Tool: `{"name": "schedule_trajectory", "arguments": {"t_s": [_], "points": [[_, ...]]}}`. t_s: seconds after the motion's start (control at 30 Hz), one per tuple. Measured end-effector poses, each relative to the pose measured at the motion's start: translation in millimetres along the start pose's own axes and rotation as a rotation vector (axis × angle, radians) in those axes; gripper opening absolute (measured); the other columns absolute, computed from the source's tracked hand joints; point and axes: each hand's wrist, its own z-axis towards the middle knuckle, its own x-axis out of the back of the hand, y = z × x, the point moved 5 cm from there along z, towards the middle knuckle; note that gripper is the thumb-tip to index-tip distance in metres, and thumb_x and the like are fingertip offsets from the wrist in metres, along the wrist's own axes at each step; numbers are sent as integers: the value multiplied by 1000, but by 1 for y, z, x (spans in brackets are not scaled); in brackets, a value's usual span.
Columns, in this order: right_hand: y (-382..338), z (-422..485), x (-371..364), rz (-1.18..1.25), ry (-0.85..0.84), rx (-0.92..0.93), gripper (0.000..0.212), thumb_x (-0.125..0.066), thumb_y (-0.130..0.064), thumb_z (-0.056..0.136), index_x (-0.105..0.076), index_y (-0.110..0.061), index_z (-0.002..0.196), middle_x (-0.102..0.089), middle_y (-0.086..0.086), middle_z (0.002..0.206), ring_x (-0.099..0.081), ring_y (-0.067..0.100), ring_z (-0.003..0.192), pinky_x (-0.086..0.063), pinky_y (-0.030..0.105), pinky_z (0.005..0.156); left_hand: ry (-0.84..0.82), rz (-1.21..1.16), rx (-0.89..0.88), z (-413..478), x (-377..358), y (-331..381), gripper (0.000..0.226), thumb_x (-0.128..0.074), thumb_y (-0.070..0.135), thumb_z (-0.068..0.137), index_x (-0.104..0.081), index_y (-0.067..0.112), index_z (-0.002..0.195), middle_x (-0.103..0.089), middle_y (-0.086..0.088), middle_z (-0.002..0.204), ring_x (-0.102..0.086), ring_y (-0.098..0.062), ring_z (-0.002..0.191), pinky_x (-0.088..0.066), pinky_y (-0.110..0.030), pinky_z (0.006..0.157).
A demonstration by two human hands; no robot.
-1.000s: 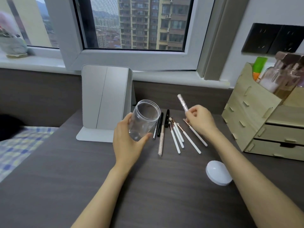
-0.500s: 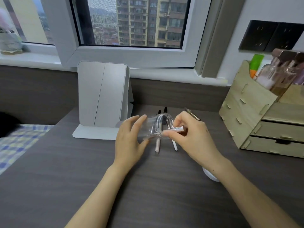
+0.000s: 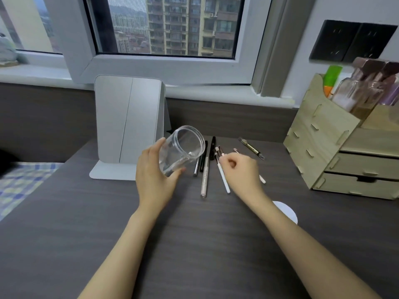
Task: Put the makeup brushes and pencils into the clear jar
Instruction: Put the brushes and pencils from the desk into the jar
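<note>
The left hand [image 3: 155, 180] has its grip wrapped round the clear jar [image 3: 183, 149], tilted with its mouth toward the row of tools. One slim item [image 3: 181, 164] already seems to lie inside. The right hand [image 3: 241, 171] pinches its fingers together on a white-handled brush [image 3: 223, 180] at its head end. On the desk [image 3: 194, 244] wait a pale pencil [image 3: 204, 178], dark pencils [image 3: 203, 156] and a gold-trimmed pen [image 3: 251, 148]; most of the job looks undone
</note>
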Motion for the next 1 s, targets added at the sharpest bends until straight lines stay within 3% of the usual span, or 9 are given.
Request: {"name": "schedule_trajectory", "arguments": {"t_s": [0.07, 0.13, 0.27, 0.5, 0.6, 0.67, 0.77, 0.87, 1.0], "points": [[-2, 6, -21, -91, -96, -47, 13, -60, -24, 87, -67, -14, 88, -68, 5, 74, -64, 26, 82, -47, 34, 75, 28, -7, 18, 1, 2, -2, 74, -84, 12, 61, -47, 14, 125, -57, -10, 117, -52, -29, 105, -38, -34, 84], [-8, 11, -37, -183, -166, -82, 31, -64, -29, 85, -59, -10, 108, -68, 13, 102, -60, 33, 105, -46, 35, 84, 40, -9, 15, 1, 3, -2, 75, -84, 11, 60, -46, 14, 125, -57, -10, 116, -52, -29, 105, -38, -34, 85], [-17, 20, -56, -350, -231, -151, 46, -67, -24, 84, -46, -2, 118, -61, 16, 121, -55, 34, 116, -46, 35, 85, 40, 2, -13, 0, 4, 1, 76, -85, 10, 59, -45, 16, 124, -57, -10, 115, -52, -28, 103, -37, -33, 83], [-4, 25, -41, -132, -199, -276, 51, -60, -11, 82, -40, -4, 129, -62, 15, 116, -58, 34, 111, -44, 32, 78, 64, -33, 32, 1, 4, -2, 76, -85, 10, 59, -47, 14, 125, -54, -1, 115, -51, -26, 106, -36, -32, 86], [-18, 25, 9, 230, 18, -152, 56, -55, -6, 82, -37, -19, 133, -60, 6, 87, -66, 31, 78, -52, 39, 65, 53, -25, 36, 0, 3, -2, 75, -85, 12, 60, -48, 12, 125, -56, -7, 116, -52, -27, 106, -35, -31, 85], [-34, 16, 50, 569, 231, -13, 49, -52, 2, 85, -40, -21, 127, -58, 6, 79, -62, 19, 55, -53, 31, 49, 48, -9, 30, 0, 2, -1, 75, -85, 12, 60, -48, 13, 125, -57, -9, 117, -52, -28, 105, -36, -32, 85], [-55, -4, 89, 853, 456, 200, 43, -52, 5, 90, -36, -20, 122, -57, 14, 86, -60, 19, 59, -52, 21, 51, 32, 7, 21, 0, -1, -2, 77, -85, 11, 58, -48, 13, 125, -57, -9, 119, -51, -27, 105, -34, -30, 86], [-65, -11, 76, 856, 397, 310, 43, -54, 5, 90, -37, -19, 121, -55, 7, 82, -60, 19, 64, -55, 23, 59, 9, 33, -8, 0, -5, -5, 78, -85, 12, 58, -47, 17, 126, -56, -7, 122, -50, -26, 107, -33, -27, 87], [-65, -15, 28, 496, 200, 457, 23, -58, -10, 89, -58, -17, 110, -63, -6, 83, -65, 17, 73, -55, 30, 70, -9, 71, -83, -1, -6, -4, 74, -84, 15, 62, -45, 19, 126, -55, -9, 122, -49, -24, 108, -33, -24, 87]]}}
